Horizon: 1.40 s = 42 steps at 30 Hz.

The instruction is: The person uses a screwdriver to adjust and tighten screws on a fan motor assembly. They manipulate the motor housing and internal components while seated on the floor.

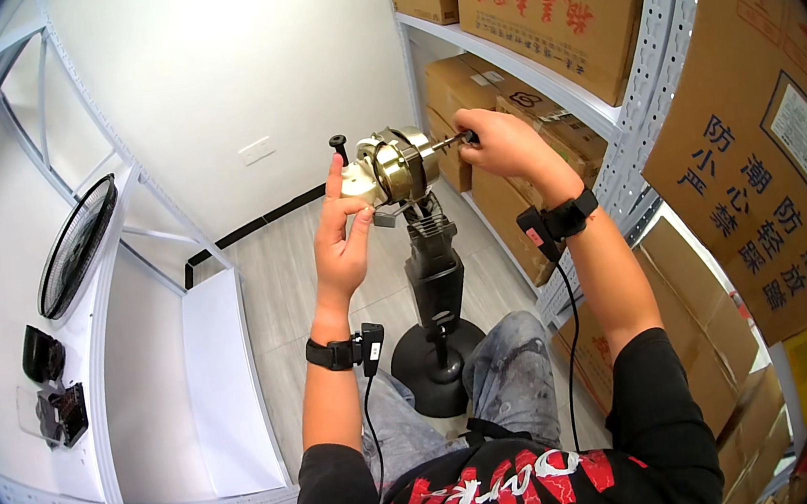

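In front of me a bare fan motor (403, 166) with a brassy metal casing sits on top of a black fan stand (438, 283). My left hand (341, 227) grips the motor's pale rear part, thumb below and a finger stretched upward. A black knob (338, 145) pokes up just above that finger. At the motor's other side, a thin metal shaft (447, 143) points toward my right hand (503, 146). Its fingers are closed on a small black piece (470, 138) at the shaft's end. My fingers hide part of this piece.
A round black fan grille (77, 247) leans on the left shelf (103, 390), beside black plastic parts (43, 354). Cardboard boxes (550, 12) fill the right rack (540, 54). A big carton (754, 149) juts in close on the right. The stand's round base (420, 386) rests between my legs.
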Motion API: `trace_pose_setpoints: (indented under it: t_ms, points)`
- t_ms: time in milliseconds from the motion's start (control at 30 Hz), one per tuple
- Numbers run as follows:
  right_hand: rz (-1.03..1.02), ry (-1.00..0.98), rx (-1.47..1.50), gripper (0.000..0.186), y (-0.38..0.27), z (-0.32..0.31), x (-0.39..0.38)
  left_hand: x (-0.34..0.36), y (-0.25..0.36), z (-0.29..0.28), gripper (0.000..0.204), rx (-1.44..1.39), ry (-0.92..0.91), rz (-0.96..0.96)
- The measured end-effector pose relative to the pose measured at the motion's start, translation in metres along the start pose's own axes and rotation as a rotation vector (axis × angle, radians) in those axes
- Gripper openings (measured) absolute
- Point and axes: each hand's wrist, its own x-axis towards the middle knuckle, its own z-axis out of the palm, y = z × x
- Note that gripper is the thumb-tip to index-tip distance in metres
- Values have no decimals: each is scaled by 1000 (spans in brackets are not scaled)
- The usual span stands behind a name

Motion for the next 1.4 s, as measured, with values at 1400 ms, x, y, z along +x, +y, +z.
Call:
trace_pose_setpoints:
  t_ms: [1400]
  points:
    - [153, 414, 41, 23, 4, 7, -32, 2, 6, -1, 13, -378, 25, -134]
